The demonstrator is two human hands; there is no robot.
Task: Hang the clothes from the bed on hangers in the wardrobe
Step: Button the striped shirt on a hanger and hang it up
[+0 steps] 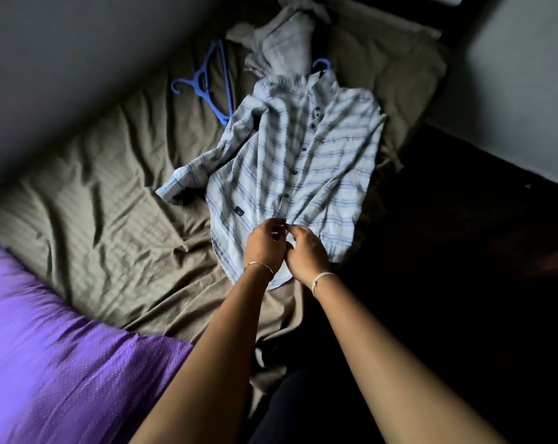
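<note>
Striped shirt [290, 161] flat on bed [104, 193]; left hand [266, 246] and right hand [306, 251] pinch its lower placket, seemingly at a button; dim view.

Dim bedroom, seen from above the bed [117, 261]
A rumpled olive-brown sheet [88, 174] covers it across the centre; a purple dotted pillow [63, 347] lies lower left. A grey wall [63, 43] runs along the upper left, a paler wall [527, 75] stands upper right, above a floor [463, 251] lost in shadow.
</note>
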